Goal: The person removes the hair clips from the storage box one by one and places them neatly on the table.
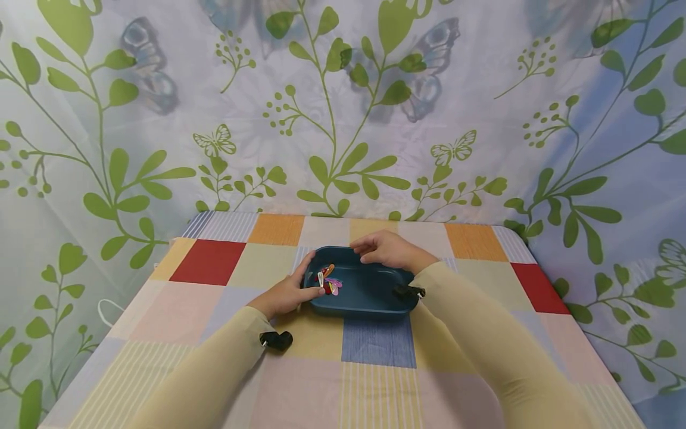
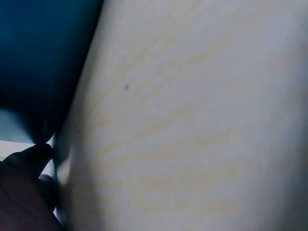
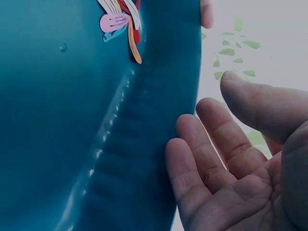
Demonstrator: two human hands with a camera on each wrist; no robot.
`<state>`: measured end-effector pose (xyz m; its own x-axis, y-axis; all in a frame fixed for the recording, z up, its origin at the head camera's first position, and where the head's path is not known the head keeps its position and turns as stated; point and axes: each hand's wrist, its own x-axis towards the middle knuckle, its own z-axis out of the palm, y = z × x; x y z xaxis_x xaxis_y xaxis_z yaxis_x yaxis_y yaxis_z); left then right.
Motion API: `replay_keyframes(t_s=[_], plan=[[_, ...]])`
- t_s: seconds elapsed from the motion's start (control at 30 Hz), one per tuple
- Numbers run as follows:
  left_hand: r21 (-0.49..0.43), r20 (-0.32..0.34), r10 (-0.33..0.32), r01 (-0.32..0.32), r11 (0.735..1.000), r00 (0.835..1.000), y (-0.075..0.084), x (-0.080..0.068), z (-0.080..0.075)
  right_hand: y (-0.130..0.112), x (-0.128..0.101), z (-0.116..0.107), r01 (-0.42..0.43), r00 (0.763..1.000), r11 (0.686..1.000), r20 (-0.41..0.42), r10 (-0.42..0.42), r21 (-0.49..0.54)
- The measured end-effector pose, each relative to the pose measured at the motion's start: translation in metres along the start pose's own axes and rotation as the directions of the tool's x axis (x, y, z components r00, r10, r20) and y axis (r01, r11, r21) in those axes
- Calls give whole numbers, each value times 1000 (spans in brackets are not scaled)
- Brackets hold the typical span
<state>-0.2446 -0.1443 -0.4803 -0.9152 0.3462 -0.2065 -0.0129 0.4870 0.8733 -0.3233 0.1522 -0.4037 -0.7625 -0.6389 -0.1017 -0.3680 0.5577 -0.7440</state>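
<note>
A dark teal rectangular tray point(image 1: 370, 285) is over the middle of the table. Several hair clips point(image 1: 329, 281), in pink, orange, red and white among other colours, lie bunched at its left end; they show closer in the right wrist view as a pile of snap hair clips point(image 3: 115, 22). My left hand point(image 1: 289, 292) grips the tray's left end, thumb over the near rim and fingers along the outer side. At the far rim, my right hand point(image 1: 391, 247) holds nothing, its fingers point(image 3: 186, 166) loosely bent beside the tray wall. Whether they touch it, I cannot tell.
A patchwork-patterned cloth point(image 1: 300, 381) covers the table. Behind it hangs a curtain point(image 1: 257, 107) printed with green leaves and butterflies. A white cable point(image 1: 104, 313) loops at the table's left edge. Small black devices point(image 1: 276, 341) sit at both wrists.
</note>
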Motion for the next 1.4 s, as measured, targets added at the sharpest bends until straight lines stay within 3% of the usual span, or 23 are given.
replay_keyframes(t_s=[0.37, 0.7, 1.13, 1.4], plan=[[5, 4, 12, -12, 1000, 1000, -2, 1, -1, -10, 13, 13, -13, 998, 999, 53, 15, -37], [-5, 10, 14, -14, 1000, 1000, -3, 1, -2, -5, 27, 25, 24, 995, 991, 101, -11, -128], [12, 5, -1, 1, 1000, 1000, -1, 0, -2, -4, 40, 45, 2, 990, 971, 137, 33, -241], [39, 6, 19, -19, 999, 1000, 1, -2, -3, 1, 49, 56, 37, 986, 964, 168, 8, -262]])
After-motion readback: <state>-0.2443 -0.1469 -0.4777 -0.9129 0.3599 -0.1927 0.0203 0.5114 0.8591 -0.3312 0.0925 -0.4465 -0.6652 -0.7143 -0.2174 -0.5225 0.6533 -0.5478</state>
